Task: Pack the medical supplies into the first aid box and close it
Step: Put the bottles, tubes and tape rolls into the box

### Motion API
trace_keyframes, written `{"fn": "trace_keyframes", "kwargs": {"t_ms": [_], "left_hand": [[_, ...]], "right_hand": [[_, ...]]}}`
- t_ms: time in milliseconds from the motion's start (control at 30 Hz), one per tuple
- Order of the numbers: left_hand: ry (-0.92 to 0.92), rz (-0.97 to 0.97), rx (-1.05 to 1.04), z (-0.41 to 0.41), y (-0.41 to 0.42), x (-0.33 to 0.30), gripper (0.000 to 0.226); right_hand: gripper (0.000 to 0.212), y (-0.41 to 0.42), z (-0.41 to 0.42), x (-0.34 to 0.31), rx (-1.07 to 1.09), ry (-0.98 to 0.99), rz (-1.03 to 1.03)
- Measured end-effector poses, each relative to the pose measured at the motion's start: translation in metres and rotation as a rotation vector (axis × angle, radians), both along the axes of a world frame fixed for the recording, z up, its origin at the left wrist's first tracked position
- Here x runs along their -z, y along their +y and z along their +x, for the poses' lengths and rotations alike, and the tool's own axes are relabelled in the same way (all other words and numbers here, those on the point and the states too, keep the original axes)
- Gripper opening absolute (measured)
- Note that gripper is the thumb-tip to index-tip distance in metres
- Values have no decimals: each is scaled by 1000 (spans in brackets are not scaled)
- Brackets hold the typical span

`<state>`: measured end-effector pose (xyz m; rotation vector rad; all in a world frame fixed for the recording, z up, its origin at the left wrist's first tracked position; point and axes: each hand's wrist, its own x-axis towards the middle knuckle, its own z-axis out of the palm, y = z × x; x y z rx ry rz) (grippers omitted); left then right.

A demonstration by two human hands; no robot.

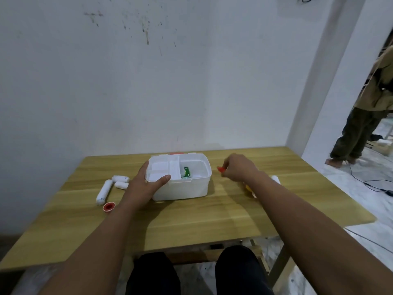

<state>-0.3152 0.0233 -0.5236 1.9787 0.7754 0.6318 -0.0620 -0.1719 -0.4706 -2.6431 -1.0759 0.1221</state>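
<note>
Left hand (144, 184) grips box (182, 189) beside bandage rolls (120, 179); right hand (239, 167) pinches red object (220, 168).

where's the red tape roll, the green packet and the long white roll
red tape roll (108, 206), head view, on its red centre
green packet (186, 172), head view, on its green face
long white roll (104, 192), head view, midway along its wrapper

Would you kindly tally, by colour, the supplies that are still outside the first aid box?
White: 4 (one long roll and two short rolls left of the first aid box, one more roll to its right)
Red: 2 (tape ring; small red item pinched by the right hand)
Yellow: 1 (yellow item, partly hidden by the right forearm)
Total: 7
</note>
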Motion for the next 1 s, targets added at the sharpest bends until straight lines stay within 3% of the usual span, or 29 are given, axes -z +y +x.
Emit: {"fn": "trace_keyframes", "kwargs": {"t_ms": [133,233,400,667,800,1000], "left_hand": [[12,2,-20,1,0,2,106],[26,10,-33,0,1,5,113],[25,30,-37,2,2,8,109],[13,39,-62,5,-1,7,99],[11,37,-54,5,0,7,99],[-2,37,-62,3,-2,5,97]], "right_hand": [[12,14,-4,-45,7,102,370],[16,37,-15,-63,-66,131,445],[18,73,-34,-55,-135,188,263],[23,99,-44,-16,-117,108,-184],[12,103,-48,-10,-129,117,-219],[15,103,-58,-16,-145,144,-244]]}}
